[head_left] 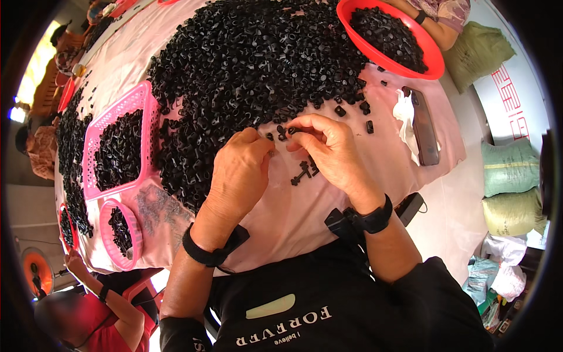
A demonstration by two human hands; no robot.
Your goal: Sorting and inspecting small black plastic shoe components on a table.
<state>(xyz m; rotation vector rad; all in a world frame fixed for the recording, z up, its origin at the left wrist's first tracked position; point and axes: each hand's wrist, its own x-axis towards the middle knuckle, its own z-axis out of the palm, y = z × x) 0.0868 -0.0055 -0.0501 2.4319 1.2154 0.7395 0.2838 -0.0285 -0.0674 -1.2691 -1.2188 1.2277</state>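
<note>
A heap of small black plastic parts (258, 58) covers the middle and far side of a table with a pale pink cloth (264, 229). At the heap's near edge, my right hand (331, 146) pinches one small black plastic part (291, 131) between thumb and forefinger. My left hand (237, 167) is close beside it on the left, its fingers pressed together; whatever they hold is hidden. A few loose black parts lie on the cloth between the hands. Below my right fingers lies a small cluster of elongated black pieces (302, 174).
Left of the heap stand a pink basket (146, 141) and a pink bowl (136, 234) of black parts, with tiny grey metallic pieces (161, 214) nearby. A red basin (434, 64), a phone (426, 126) and white tissue (403, 117) are on the right. Other people sit around the table.
</note>
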